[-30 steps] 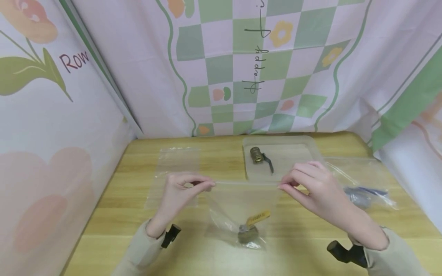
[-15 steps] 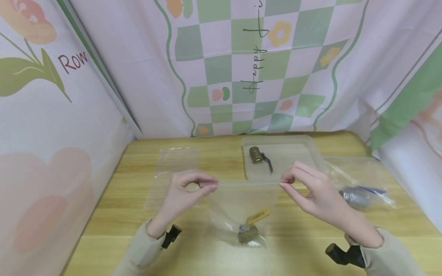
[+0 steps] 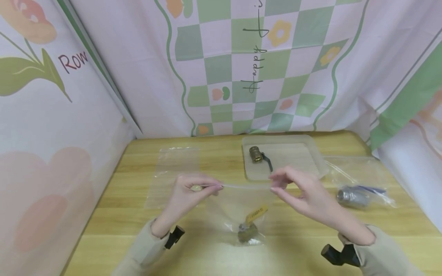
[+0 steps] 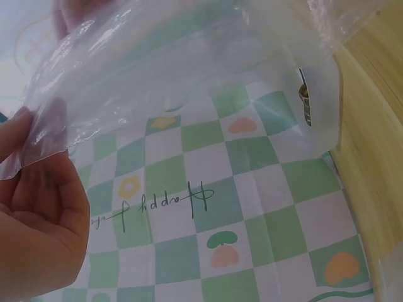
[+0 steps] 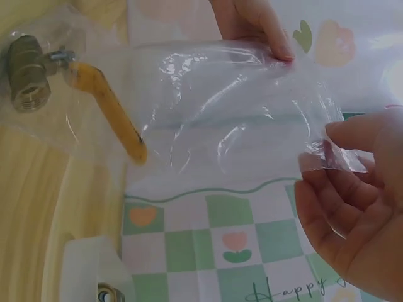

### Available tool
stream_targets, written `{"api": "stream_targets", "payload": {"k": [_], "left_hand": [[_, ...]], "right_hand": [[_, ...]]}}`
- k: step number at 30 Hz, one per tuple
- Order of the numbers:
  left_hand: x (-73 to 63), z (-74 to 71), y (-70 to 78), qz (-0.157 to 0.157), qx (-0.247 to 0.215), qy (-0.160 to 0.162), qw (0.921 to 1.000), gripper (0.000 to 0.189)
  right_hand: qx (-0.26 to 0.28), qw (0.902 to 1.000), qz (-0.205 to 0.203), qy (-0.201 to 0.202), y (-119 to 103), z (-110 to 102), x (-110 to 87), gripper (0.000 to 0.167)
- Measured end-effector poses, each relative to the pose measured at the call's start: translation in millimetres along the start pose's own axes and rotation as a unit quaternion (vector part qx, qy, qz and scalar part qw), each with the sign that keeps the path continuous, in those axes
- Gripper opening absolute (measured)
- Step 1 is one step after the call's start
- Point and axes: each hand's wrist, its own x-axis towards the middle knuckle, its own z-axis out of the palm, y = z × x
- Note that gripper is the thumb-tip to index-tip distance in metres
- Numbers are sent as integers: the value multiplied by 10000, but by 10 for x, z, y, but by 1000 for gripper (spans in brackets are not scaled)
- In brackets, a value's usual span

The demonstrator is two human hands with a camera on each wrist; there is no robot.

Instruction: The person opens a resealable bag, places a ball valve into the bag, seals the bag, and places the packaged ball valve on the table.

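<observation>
A clear zip bag point(image 3: 238, 203) hangs upright between my two hands. At its bottom sits a brass ball valve point(image 5: 26, 70) with a yellow lever handle point(image 3: 256, 215). My left hand point(image 3: 188, 197) pinches the bag's top edge at the left corner, thumb against fingers. At the right corner, my right hand point(image 3: 302, 191) has its thumb and curled fingers around the top edge. In the right wrist view the plastic lies between that thumb point(image 5: 352, 131) and the fingers behind it. The bag's mouth looks pressed nearly flat in the head view.
A translucent tray point(image 3: 293, 174) at the back holds another brass ball valve point(image 3: 256, 154) with a dark lever. To the right lies a bag point(image 3: 362, 168) with a grey fitting point(image 3: 353, 196) and a blue strip. A flat clear bag point(image 3: 177, 159) lies at left.
My right hand has shifted left along the top edge, its fingertips slightly more parted. My left hand has moved a little to the right. The bag stays nearly in place.
</observation>
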Motion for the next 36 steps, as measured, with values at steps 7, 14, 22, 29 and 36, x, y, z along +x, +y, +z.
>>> {"api": "stream_targets", "payload": {"k": [7, 14, 22, 29, 36], "left_hand": [[-1, 15, 23, 1, -48, 40, 10000, 7], [20, 26, 24, -114, -82, 72, 9999, 7], [27, 43, 42, -115, -110, 68, 9998, 7], [36, 64, 50, -254, -85, 43, 9996, 8], [64, 82, 11, 282, 57, -57, 9996, 7]], "right_hand": [[63, 9989, -400, 232, -28, 19, 62, 20], [259, 9986, -376, 271, -64, 72, 90, 24], [420, 9971, -491, 397, -75, 133, 111, 22], [458, 9979, -319, 335, -118, 170, 132, 28], [557, 9960, -541, 442, -127, 199, 178, 24]]}}
